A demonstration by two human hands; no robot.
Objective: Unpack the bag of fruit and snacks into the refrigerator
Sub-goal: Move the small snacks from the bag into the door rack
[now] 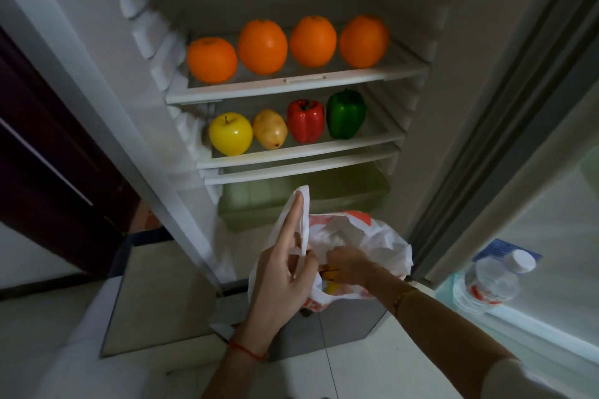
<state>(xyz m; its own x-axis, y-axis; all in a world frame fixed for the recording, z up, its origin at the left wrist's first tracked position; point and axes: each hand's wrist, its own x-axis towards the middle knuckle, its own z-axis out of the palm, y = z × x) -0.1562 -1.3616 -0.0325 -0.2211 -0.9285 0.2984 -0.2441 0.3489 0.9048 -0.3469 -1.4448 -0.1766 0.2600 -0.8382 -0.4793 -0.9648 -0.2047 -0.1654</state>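
Head camera, looking down into an open refrigerator (431,126). On the upper shelf (291,87) four oranges (262,46) stand in a row. On the shelf below, from left to right, sit a yellow apple (230,133), a potato (270,128), a red bell pepper (305,120) and a green bell pepper (346,113), close together. Under these is a pale drawer (304,204).

In front of the drawer, a white and orange plastic bag (369,236) hangs open in the air. The left hand (282,282) grips the bag's left handle, with the index finger pointing straight up along the plastic. The right hand (348,264) reaches inside the bag, fingers curled; something yellow (330,275) shows beside it, but whether the hand holds it is unclear.

At right, a water bottle (492,278) stands in the door rack (470,308).
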